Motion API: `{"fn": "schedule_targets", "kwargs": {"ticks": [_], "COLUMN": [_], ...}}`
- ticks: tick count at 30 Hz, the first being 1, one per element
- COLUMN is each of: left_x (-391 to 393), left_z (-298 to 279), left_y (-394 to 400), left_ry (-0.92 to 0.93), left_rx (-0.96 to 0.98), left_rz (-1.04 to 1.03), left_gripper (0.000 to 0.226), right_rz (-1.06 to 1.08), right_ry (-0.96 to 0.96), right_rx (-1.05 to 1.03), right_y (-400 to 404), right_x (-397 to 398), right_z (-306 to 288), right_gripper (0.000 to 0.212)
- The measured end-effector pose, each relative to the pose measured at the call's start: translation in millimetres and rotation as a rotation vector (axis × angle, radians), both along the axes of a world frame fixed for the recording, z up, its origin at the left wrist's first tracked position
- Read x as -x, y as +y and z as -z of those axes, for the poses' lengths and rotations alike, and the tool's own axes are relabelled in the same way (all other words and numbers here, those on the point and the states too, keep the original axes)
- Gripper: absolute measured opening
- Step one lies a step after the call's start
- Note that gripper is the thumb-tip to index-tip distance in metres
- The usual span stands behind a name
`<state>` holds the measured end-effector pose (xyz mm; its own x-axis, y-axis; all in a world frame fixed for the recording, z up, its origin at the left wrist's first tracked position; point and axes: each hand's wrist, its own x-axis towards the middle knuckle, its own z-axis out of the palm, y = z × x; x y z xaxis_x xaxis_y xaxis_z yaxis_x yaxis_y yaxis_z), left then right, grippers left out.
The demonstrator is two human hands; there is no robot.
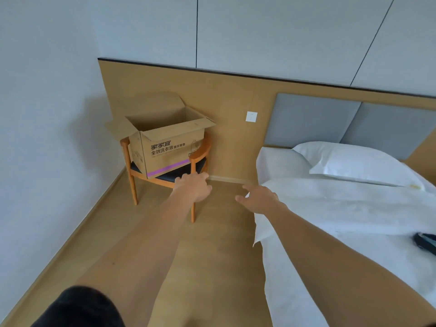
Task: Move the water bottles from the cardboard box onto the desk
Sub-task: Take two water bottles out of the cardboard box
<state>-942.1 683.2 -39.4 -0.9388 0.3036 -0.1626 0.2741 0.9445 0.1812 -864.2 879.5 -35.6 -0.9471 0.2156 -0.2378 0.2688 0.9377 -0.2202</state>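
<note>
Cardboard box [162, 140]: matt brown corrugated board, printed dark lettering, one glossy purple stripe low on the front. Chair [200, 152]: smooth varnished orange-toned wood, seat pad dark and matt. Floor [118, 232] and wall panel [231, 95]: wood-look laminate, smooth, low sheen. Bed sheet [354, 208] and pillow [354, 161]: white cloth, matt, lightly creased. Headboard [330, 121]: grey padded fabric. Socket [251, 116]: white plastic.
</note>
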Motion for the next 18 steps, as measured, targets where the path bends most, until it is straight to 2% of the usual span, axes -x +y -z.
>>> {"fn": "schedule_targets", "kwargs": {"ticks": [4,9,13,16,18], "left_x": [82.9,164.2,215.2,256.6,285.7], "left_z": [-2.7,-8.3,-4.9,2.0,7.1], "left_y": [5.5,4.0,1.2,-0.1,-0.1], "left_ry": [0.020,0.025,0.019,0.026,0.029], "left_rx": [-0.018,-0.013,-0.018,-0.026,-0.007], "left_rz": [0.035,0.049,0.039,0.017,0.013], "left_gripper": [0.047,0.035,0.043,0.028,0.027], "right_rz": [0.018,0.003,-0.001,-0.043,-0.075], "right_ry": [0.017,0.022,0.012,0.029,0.030], "right_rx": [-0.001,-0.009,0.013,0.025,0.026], "right_y": [5.4,-2.6,-6.1,-6.5,-5.2], "right_x": [77.7,162.7,224.2,269.4,301.3], "right_z": [-7.1,-5.8,-1.3,3.3,5.7], "right_gripper": [0.063,0.061,0.059,0.060,0.060]}}
